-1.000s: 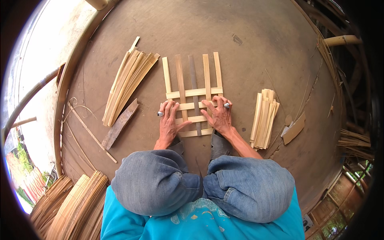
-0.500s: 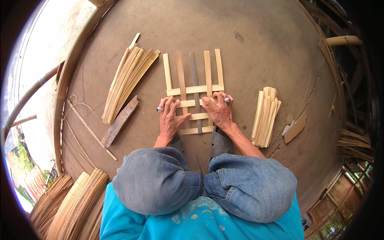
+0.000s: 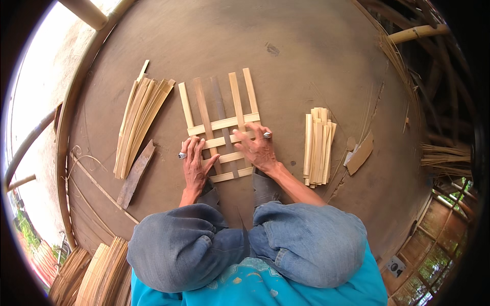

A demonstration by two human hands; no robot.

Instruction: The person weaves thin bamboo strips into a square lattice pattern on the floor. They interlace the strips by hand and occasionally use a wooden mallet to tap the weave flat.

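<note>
On the floor before me lies an open weave of flat bamboo strips (image 3: 213,124): several long slats, one of them dark grey, crossed by several short pale ones. My left hand (image 3: 194,166) rests at the left edge of the weave, thumb stretched apart from the fingers over the lower crosspieces. From the right, my right hand (image 3: 259,153) reaches over the middle crosspieces with its fingers spread, slightly blurred. Each hand wears a ring. Neither hand is closed around a strip. My hands hide the ends of some crosspieces.
A bundle of long bamboo strips (image 3: 140,125) lies to the left, beside a dark wooden slat (image 3: 137,174). Shorter strips (image 3: 319,148) are piled on the right, near a brown flat scrap (image 3: 360,154). More bundled strips (image 3: 104,273) stand at the lower left.
The whole view has shifted, so the weave appears farther left and slightly turned. My right hand's fingers have spread a little on the weave. My left hand stays at its left edge.
</note>
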